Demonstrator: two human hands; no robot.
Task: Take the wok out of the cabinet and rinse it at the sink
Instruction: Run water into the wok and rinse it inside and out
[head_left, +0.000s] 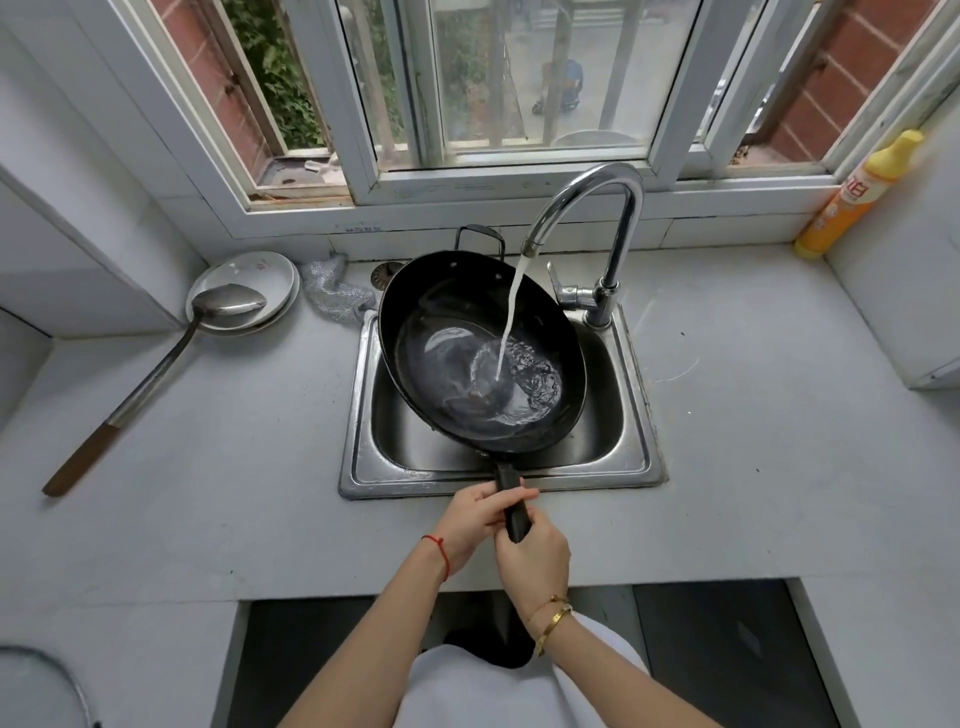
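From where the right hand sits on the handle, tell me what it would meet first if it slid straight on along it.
The right hand grips the near end of the wok handle. Sliding forward along it, it would almost at once meet the left hand, gripping just ahead; beyond that, the sink rim.

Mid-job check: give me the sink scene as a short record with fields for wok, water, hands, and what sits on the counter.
wok: black wok tilted over the sink, water pooling inside
water: faucet running, stream lands in the wok
left hand: left hand grips the wok handle
right hand: right hand grips the handle's near end
counter left: long ladle resting on stacked white plates; steel scrubber beside them
counter right: yellow detergent bottle by the window
stage: rinsing underway
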